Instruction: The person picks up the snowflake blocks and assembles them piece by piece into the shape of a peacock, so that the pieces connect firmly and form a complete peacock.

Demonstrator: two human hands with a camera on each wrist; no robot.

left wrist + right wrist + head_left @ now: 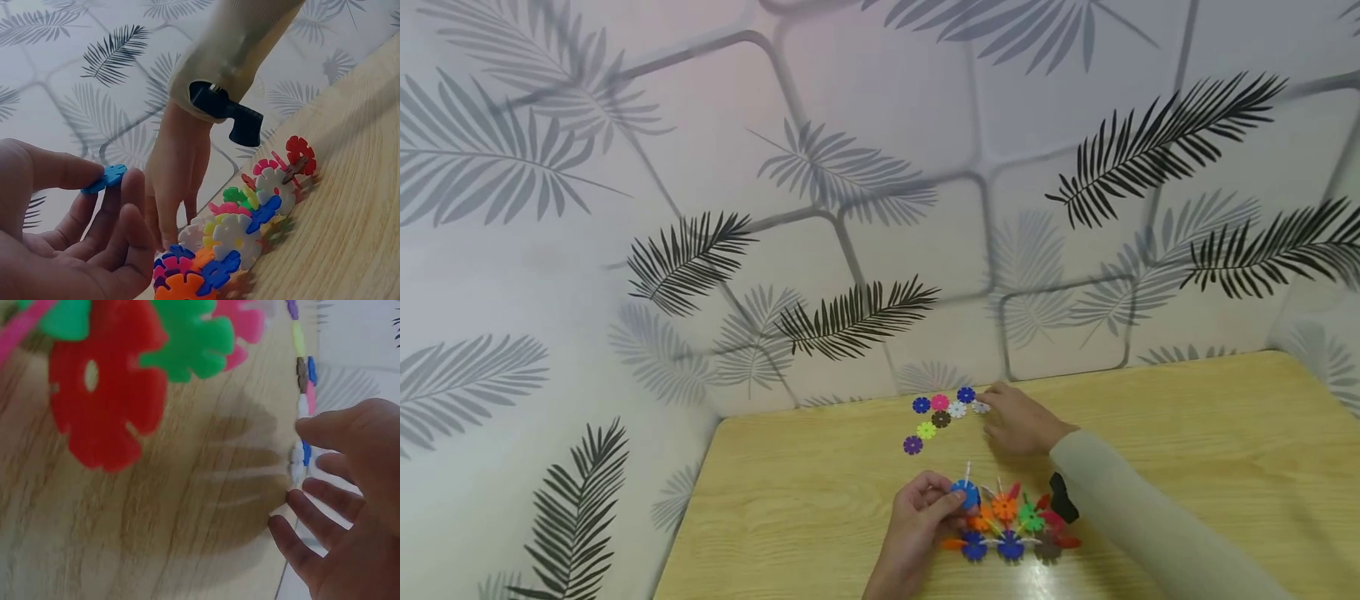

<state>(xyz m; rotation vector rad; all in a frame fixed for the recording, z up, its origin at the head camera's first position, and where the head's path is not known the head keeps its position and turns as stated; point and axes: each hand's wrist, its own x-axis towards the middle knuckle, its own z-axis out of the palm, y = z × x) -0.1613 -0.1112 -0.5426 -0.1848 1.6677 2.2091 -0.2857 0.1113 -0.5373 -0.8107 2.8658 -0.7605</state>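
Observation:
Between thumb and fingers my left hand [917,521] pinches a light blue notched plastic disc [109,178]. Right beside that hand, a structure of interlocked snowflake discs stands on the table, with orange [1004,507], green [1032,517] and dark blue [1011,546] ones among them. My right hand [1024,419] reaches past it to the loose discs near the wall, fingertips right at a white disc [981,407]. In the right wrist view, its fingers [325,512] are spread and loosely bent. A red disc [109,394] of the structure looms close to that camera.
Several loose discs lie flat at the table's back, among them purple [913,445], yellow [927,430], brown [941,419] and pink [940,402]. Behind the wooden table [790,500] rises a leaf-patterned wall [887,250]. A black device [219,106] sits on the right wrist.

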